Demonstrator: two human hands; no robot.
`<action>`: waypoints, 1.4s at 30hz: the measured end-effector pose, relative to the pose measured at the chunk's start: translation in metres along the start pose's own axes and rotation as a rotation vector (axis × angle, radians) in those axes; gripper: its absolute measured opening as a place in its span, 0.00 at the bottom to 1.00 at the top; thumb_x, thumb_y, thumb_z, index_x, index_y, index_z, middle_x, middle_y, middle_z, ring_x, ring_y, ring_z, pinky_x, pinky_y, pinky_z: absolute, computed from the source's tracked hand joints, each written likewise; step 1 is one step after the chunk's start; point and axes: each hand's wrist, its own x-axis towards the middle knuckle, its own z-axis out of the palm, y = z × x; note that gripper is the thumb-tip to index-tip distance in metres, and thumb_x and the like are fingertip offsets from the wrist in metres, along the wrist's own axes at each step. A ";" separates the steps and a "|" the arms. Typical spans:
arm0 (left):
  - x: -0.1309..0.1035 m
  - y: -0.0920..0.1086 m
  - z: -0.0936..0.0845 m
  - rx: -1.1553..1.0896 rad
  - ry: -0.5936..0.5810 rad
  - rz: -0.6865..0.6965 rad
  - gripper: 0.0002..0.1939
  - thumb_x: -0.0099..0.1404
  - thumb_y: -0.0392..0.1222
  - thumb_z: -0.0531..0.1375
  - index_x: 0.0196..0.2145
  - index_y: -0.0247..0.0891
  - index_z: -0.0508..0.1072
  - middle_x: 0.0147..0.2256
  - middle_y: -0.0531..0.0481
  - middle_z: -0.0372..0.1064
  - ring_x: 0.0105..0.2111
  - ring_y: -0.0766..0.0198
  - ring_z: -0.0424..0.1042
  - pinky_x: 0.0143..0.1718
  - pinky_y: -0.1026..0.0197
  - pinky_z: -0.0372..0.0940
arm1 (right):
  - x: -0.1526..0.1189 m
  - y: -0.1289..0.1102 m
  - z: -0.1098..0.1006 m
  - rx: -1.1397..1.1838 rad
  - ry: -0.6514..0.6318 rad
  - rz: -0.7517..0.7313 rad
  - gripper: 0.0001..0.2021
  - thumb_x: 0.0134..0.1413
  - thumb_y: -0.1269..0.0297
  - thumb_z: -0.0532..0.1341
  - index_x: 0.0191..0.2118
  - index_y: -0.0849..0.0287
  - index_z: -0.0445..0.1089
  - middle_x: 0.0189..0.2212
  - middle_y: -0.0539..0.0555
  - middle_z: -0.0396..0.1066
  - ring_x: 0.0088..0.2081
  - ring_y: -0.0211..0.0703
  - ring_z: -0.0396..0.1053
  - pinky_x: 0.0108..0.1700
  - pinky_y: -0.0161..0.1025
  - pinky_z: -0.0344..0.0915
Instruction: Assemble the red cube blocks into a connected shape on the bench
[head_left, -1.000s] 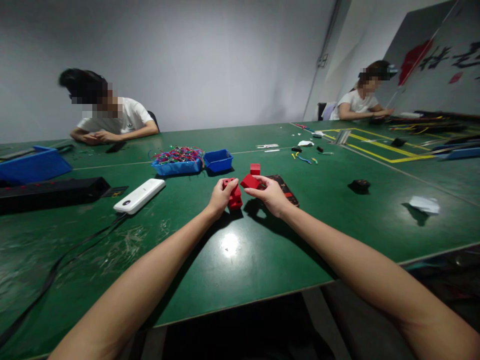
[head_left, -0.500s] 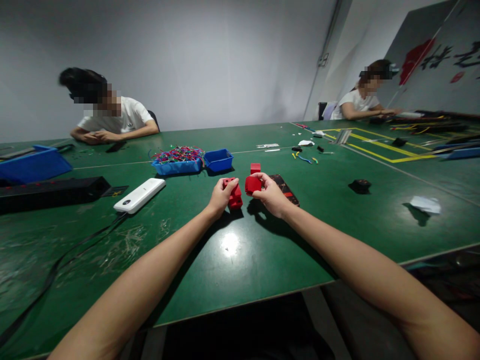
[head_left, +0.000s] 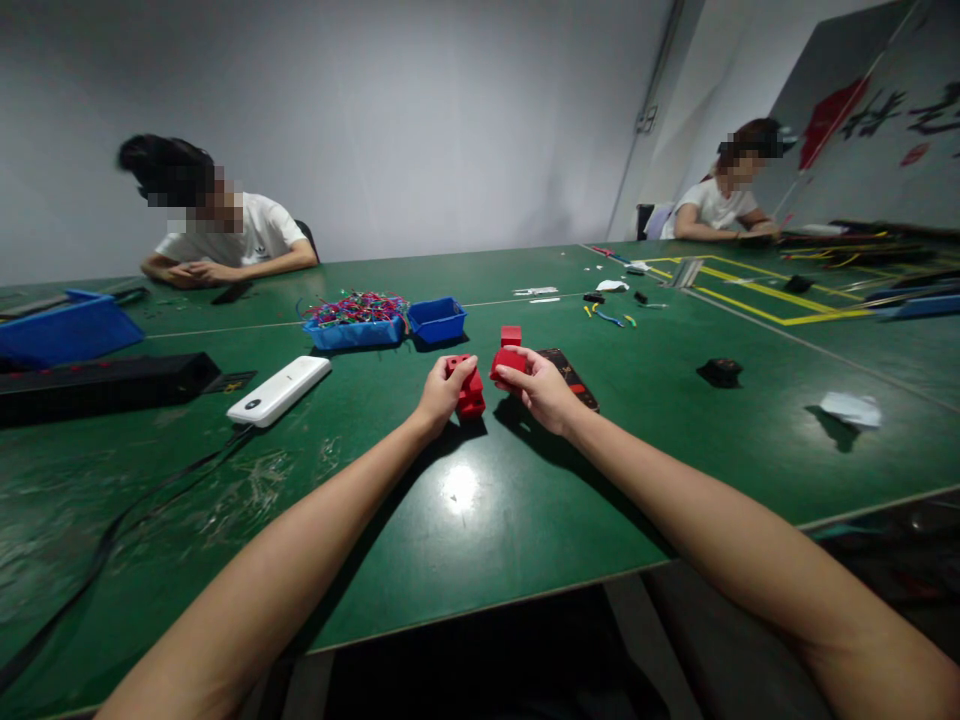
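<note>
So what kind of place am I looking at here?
Probably a small assembly workshop: a long green worktable, a blue tray of coloured wire pieces, and seated co-workers. The left hand and right hand each grip red plastic blocks.

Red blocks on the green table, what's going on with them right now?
A person at the green table has one red piece in each hand. The left hand grips a red block resting on the table, while the right hand holds a second red block just beside it, the two not joined. A third small red block sits behind them. Two other people sit at the far side, not handling these pieces.
</note>
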 end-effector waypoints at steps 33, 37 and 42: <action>-0.004 -0.004 0.003 0.096 -0.057 0.108 0.25 0.52 0.56 0.66 0.40 0.36 0.67 0.34 0.51 0.70 0.32 0.66 0.69 0.37 0.62 0.65 | 0.005 0.001 -0.001 -0.002 0.024 0.011 0.16 0.40 0.61 0.68 0.39 0.55 0.72 0.33 0.50 0.75 0.37 0.41 0.72 0.38 0.36 0.68; -0.004 -0.002 0.003 0.096 -0.052 0.104 0.24 0.52 0.55 0.66 0.39 0.36 0.67 0.33 0.51 0.70 0.31 0.66 0.69 0.35 0.63 0.65 | -0.002 -0.003 0.002 -0.109 0.017 -0.145 0.24 0.35 0.62 0.72 0.44 0.54 0.70 0.39 0.51 0.74 0.43 0.41 0.70 0.50 0.40 0.65; -0.004 -0.002 0.002 0.132 -0.062 0.112 0.22 0.53 0.54 0.65 0.38 0.35 0.68 0.32 0.51 0.69 0.30 0.67 0.68 0.35 0.63 0.64 | -0.011 -0.009 0.007 -0.201 -0.070 -0.254 0.31 0.39 0.64 0.71 0.53 0.51 0.67 0.43 0.52 0.72 0.45 0.42 0.70 0.53 0.41 0.64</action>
